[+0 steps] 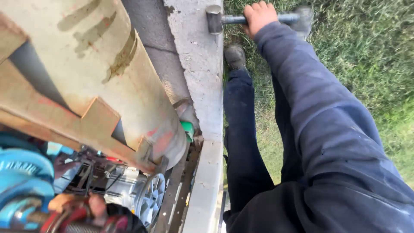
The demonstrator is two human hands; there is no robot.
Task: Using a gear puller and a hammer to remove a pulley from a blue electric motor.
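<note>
Up at the top of the head view, my right hand [258, 16] is wrapped tight round the handle of a sledgehammer [214, 19], its head resting against the concrete wall [199, 64], above the grass [362, 51]; left hand's out of sight.

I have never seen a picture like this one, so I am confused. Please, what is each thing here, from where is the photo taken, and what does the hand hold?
The camera sits on a person's head and looks down along the body. The right hand, in a dark blue sleeve, grips the handle of a small sledgehammer, whose head is at a grey concrete slab. Below are dark trousers and a boot on grass. At left is a large rusty drum above a small engine. The left hand is out of view.
</note>
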